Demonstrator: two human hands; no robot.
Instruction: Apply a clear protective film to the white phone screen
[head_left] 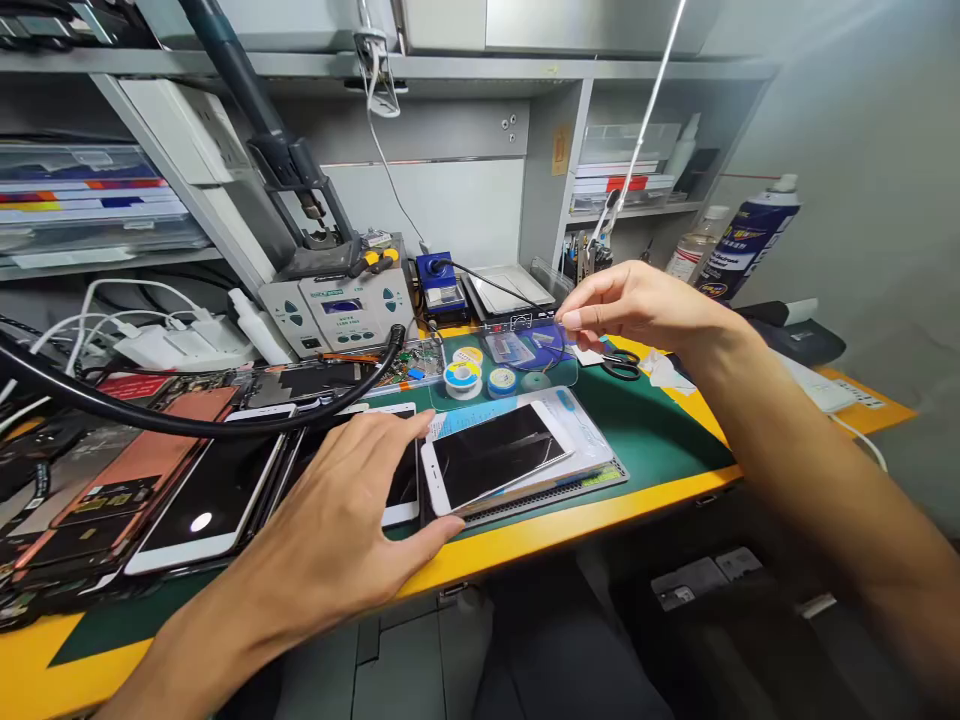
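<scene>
A white smartphone [499, 455] with a dark screen lies screen up and slightly askew on a white packet [589, 445]. Thumb and index finger of my left hand [352, 490] span the phone's left end, one at each corner; the other fingers curl over a second white phone [403, 490] beside it. Farther back, my right hand [645, 305] has its thumb and fingertips pinched together near the edge of a clear plastic sheet or tray [574, 378]. What is between those fingertips is too small to make out.
Several phones and a copper-coloured phone frame [150, 450] lie on the left. A black hose [187, 422] arches over them. Behind stand a rework station [337, 305], solder spools [463, 378] and black scissors [621, 365]. A spray can [750, 240] stands at the right.
</scene>
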